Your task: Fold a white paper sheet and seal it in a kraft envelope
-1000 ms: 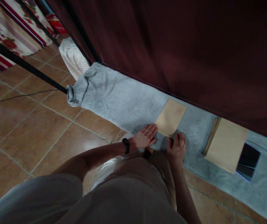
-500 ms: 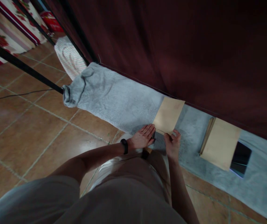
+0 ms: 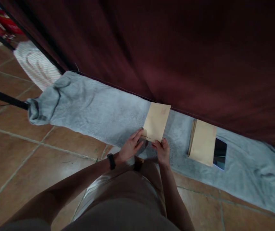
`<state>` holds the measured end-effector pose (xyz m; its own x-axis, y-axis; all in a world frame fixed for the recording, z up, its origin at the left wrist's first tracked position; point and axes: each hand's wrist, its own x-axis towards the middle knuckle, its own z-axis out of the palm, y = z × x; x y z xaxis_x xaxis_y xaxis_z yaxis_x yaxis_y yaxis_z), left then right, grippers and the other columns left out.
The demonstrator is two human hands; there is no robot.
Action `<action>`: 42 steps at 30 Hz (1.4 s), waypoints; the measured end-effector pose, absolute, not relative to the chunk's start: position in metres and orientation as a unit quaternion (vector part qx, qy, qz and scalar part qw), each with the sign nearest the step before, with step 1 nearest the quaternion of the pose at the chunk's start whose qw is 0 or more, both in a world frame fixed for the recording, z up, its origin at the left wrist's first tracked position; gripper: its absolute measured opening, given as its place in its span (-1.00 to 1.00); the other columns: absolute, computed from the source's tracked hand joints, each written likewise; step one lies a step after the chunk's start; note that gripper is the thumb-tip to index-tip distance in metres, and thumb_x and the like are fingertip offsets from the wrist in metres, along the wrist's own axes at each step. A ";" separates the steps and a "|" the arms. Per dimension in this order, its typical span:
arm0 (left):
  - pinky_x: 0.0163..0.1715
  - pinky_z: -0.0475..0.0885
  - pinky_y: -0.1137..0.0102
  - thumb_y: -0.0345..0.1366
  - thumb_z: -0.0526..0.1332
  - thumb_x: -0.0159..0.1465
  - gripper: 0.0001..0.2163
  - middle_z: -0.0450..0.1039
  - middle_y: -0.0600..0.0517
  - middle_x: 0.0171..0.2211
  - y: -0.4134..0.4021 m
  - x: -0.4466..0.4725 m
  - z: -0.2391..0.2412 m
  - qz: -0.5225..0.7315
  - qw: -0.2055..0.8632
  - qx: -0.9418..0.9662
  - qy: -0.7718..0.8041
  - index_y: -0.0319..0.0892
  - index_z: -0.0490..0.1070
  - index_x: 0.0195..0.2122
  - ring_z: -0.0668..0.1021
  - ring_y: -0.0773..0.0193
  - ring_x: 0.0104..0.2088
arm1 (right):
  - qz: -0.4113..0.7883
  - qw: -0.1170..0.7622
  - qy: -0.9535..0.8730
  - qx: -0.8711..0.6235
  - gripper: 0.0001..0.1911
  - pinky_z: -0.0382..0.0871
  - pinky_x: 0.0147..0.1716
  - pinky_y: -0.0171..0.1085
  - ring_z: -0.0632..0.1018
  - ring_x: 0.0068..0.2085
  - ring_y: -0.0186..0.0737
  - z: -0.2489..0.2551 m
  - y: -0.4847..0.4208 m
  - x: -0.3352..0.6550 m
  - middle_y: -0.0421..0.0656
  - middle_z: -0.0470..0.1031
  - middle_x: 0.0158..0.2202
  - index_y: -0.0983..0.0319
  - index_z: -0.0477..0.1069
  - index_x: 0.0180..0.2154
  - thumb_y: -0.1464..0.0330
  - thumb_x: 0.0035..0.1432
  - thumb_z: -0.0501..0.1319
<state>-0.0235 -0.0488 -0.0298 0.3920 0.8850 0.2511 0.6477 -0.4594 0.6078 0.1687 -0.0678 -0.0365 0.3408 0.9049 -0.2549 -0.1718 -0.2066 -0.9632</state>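
A tan paper envelope [image 3: 156, 121] lies on a long grey towel [image 3: 103, 110] spread over the tiled floor. My left hand [image 3: 130, 148], with a black band on its wrist, grips the envelope's near left corner, fingers curled. My right hand [image 3: 162, 150] pinches the near right corner. The near edge of the envelope looks slightly lifted off the towel.
A stack of tan envelopes [image 3: 201, 142] sits on the towel to the right, with a dark phone [image 3: 220, 153] beside it. A dark maroon curtain [image 3: 176, 51] hangs behind. A black pole [image 3: 2, 98] and a striped white cloth [image 3: 37, 65] lie at left.
My left hand went from lying flat beside the envelope to gripping its corner. My right hand closed on the other corner. The view shifted, so everything slid left.
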 end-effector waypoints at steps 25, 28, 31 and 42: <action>-0.53 0.30 0.46 -0.15 0.42 0.10 -0.68 0.45 0.12 -0.48 -0.012 -0.002 0.003 0.392 0.624 0.475 0.481 -0.24 0.51 -0.21 0.39 0.39 -0.53 | 0.592 0.599 -0.160 -0.515 -0.64 0.58 -0.22 -0.22 0.66 -0.31 -0.24 -0.016 -0.070 0.167 -0.26 0.66 -0.27 0.13 0.52 -0.21 0.19 -0.06 0.50; -0.49 0.34 0.46 -0.13 0.42 0.10 -0.67 0.50 0.09 -0.42 -0.012 0.006 0.010 0.408 0.621 0.471 0.476 -0.21 0.49 -0.20 0.45 0.35 -0.47 | 0.616 0.597 -0.135 -0.495 -0.71 0.58 -0.13 -0.19 0.68 -0.23 -0.21 -0.020 -0.072 0.160 -0.22 0.67 -0.28 0.14 0.53 -0.27 0.20 -0.01 0.50; -0.45 0.38 0.44 -0.13 0.43 0.09 -0.66 0.54 0.06 -0.37 -0.013 0.012 0.012 0.402 0.631 0.474 0.464 -0.20 0.50 -0.18 0.49 0.31 -0.42 | 0.617 0.594 -0.139 -0.497 -0.71 0.59 -0.14 -0.20 0.69 -0.25 -0.20 -0.021 -0.072 0.156 -0.18 0.68 -0.31 0.17 0.56 -0.31 0.16 0.00 0.50; -0.57 0.26 0.49 -0.13 0.40 0.13 -0.64 0.45 0.15 -0.50 -0.012 0.015 0.014 0.419 0.624 0.466 0.468 -0.21 0.47 -0.11 0.37 0.42 -0.58 | 0.505 0.601 -0.225 -0.577 -0.58 0.59 -0.15 -0.12 0.66 -0.18 -0.12 -0.025 -0.074 0.169 -0.09 0.64 -0.17 0.19 0.49 -0.06 0.08 0.15 0.35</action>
<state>0.0147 -0.0121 0.0142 0.2120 0.9579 -0.1937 -0.0869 0.2159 0.9725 0.1689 -0.0743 -0.0252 0.3894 0.8666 -0.3122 -0.3470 -0.1759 -0.9212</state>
